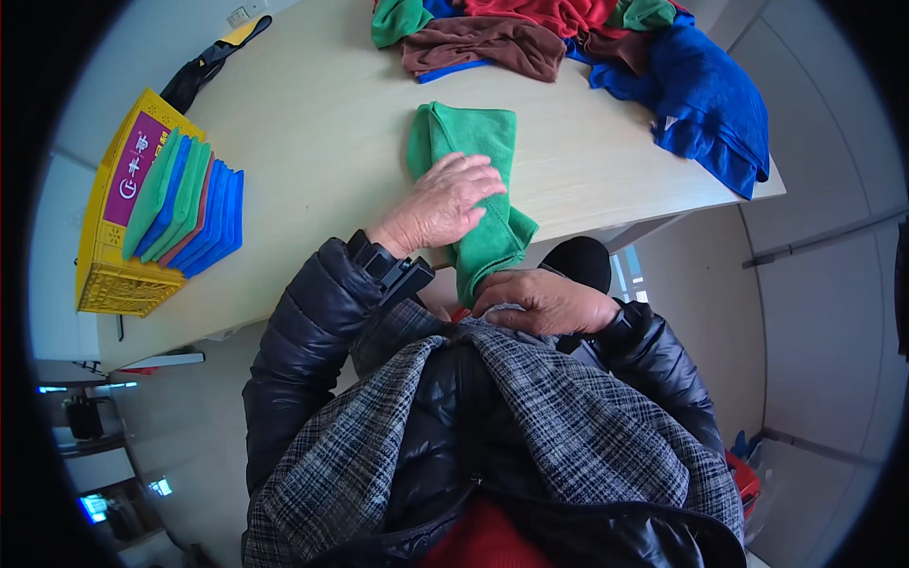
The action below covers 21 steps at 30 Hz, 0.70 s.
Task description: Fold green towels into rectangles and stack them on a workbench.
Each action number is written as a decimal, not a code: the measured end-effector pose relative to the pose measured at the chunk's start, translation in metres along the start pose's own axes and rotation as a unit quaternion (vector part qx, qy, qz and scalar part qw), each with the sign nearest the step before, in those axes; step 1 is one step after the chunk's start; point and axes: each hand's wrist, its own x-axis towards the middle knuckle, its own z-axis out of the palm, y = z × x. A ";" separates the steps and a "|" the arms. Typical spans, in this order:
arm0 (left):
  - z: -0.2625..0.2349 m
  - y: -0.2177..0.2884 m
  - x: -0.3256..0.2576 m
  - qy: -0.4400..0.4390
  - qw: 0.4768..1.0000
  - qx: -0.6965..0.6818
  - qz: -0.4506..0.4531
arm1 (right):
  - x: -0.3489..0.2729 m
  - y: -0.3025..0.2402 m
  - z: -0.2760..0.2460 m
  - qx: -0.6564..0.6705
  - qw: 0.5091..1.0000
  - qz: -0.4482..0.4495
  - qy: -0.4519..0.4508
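Plain workroom, looks like a laundry or textile sorting spot, not a home. Landmark: light wood table (312, 123), bare top, grey tiled floor (814, 284) around it. On the table's far right edge, a heap of loose cloths (587, 38) in red, brown, green, blue. On the table's left end, a yellow plastic crate (109, 275) with folded cloths (185, 204) stacked on edge, green, blue, brown. One green cloth (469, 180) lies mid-table near its front edge. Wall socket (239, 14) behind the table's far left corner. Below the table's left end, dim shelving with lit screens, too blurred to name.
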 end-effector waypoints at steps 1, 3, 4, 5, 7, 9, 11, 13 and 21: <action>0.002 0.005 0.003 -0.042 0.999 -0.033 0.011 | -0.004 0.004 0.000 0.007 1.000 0.000 0.006; 0.001 0.011 0.007 -0.070 0.997 -0.030 0.009 | -0.013 0.013 0.002 0.006 1.000 0.000 -0.001; 0.000 0.014 0.008 -0.090 0.996 -0.024 0.006 | -0.018 0.017 0.002 0.005 1.000 0.000 -0.005; -0.002 0.016 0.009 -0.109 0.994 -0.018 0.003 | -0.023 0.022 0.002 0.010 1.000 0.000 -0.001; -0.007 0.019 0.012 -0.137 0.990 -0.016 -0.006 | -0.034 0.030 0.000 0.051 0.996 0.051 0.047; -0.011 0.020 0.013 -0.181 0.983 -0.010 -0.023 | -0.042 0.041 -0.001 0.075 0.992 0.075 0.071; -0.013 0.020 0.014 -0.190 0.981 -0.018 -0.030 | -0.046 0.050 -0.005 0.068 0.976 0.166 0.127; -0.014 0.020 0.015 -0.200 0.978 -0.035 -0.042 | -0.048 0.053 -0.003 0.066 0.962 0.213 0.156; -0.015 0.027 0.021 -0.182 0.981 -0.037 -0.052 | -0.036 0.047 0.002 0.430 0.836 0.258 0.224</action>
